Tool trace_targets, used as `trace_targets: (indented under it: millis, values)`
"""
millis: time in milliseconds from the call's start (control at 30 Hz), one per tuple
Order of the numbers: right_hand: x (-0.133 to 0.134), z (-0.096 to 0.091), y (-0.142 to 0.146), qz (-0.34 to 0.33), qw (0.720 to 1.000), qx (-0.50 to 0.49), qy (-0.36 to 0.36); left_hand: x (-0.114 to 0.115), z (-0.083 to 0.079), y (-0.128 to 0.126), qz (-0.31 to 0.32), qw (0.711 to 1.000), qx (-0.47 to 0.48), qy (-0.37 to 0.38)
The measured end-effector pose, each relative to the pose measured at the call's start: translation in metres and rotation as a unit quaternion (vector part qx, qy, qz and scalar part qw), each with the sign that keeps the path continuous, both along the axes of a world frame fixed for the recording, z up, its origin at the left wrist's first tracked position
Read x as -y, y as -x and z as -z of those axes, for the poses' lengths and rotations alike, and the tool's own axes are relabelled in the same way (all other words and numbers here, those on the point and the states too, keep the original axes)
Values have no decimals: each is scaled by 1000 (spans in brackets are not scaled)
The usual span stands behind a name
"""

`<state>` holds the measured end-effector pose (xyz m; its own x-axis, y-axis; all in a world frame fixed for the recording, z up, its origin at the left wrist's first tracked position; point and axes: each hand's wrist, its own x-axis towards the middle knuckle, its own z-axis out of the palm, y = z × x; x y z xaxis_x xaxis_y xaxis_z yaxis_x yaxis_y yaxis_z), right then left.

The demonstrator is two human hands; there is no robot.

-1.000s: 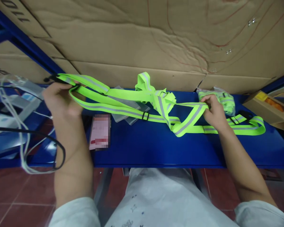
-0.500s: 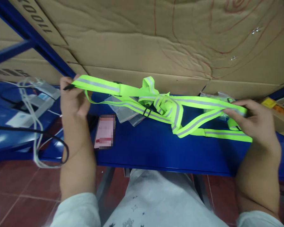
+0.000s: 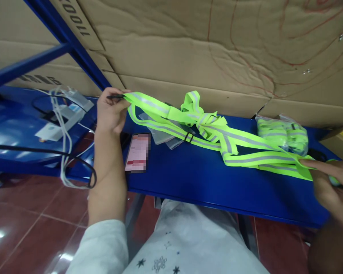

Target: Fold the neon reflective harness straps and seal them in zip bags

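Observation:
A neon yellow reflective strap harness (image 3: 246, 157) with grey stripes stretches between my hands, bunched into a tangle at its middle. My left hand (image 3: 112, 110) is closed on its left end, where a black buckle or clip pokes out by the fingers. A black slider sits on the lower strap. At the right end my right hand (image 3: 335, 182), partly blurred, grips the straps with the index finger stretched along them. Behind the straps lie clear plastic bags (image 3: 160, 133), and a phone (image 3: 138, 153) with a lit, partly pixelated screen rests near my left forearm.
On the blue shelf (image 3: 183, 175), a clear bag of folded neon straps (image 3: 282, 135) lies at the back right. White power strips (image 3: 64, 118) and looped cables are at the left. Cardboard (image 3: 165, 57) stands behind, a blue post (image 3: 71, 45) at left, and a box (image 3: 338, 142) at right.
My right hand has moved right and lower, drawing the straps along, and the bagged straps now show behind. The view has shifted, and the left hand still holds its end.

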<state>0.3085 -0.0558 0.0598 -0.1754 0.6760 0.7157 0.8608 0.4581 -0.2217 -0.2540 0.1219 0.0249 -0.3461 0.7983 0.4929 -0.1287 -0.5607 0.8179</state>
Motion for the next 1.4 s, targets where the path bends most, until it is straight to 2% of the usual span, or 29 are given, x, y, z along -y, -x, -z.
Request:
trace_targets:
  millis: [200,333,400,500,600,833,1000,1133,1233,1333,1400]
  values:
    - [2,11,-6,45,997,-49,46,-4,-1,4,18,998,40,-44]
    - [1,16,-7,29,993,-46,107,-2,-2,2,36,997,58,-31]
    - [-2,19,-8,26,990,-28,134,4,-5,-1,65,995,68,-14]
    - [-8,27,-9,-31,984,-21,175,11,-9,-3,117,988,103,-9]
    - [-12,35,-10,-80,970,-18,231,11,-9,-1,121,983,134,-34]
    - [-18,38,-8,-69,928,23,366,4,-2,1,117,988,102,-19]
    - [-32,54,-4,-108,936,90,322,2,-1,-1,99,991,84,-34]
    - [-40,60,-3,-133,939,80,307,-2,1,5,79,993,80,-27]
    - [-39,54,0,-113,950,56,285,-1,0,10,96,994,57,-16]
    - [-28,39,6,-91,960,17,264,5,-2,12,113,990,78,-23]
    - [-15,25,11,-123,952,-7,281,9,-4,13,118,987,111,-19]
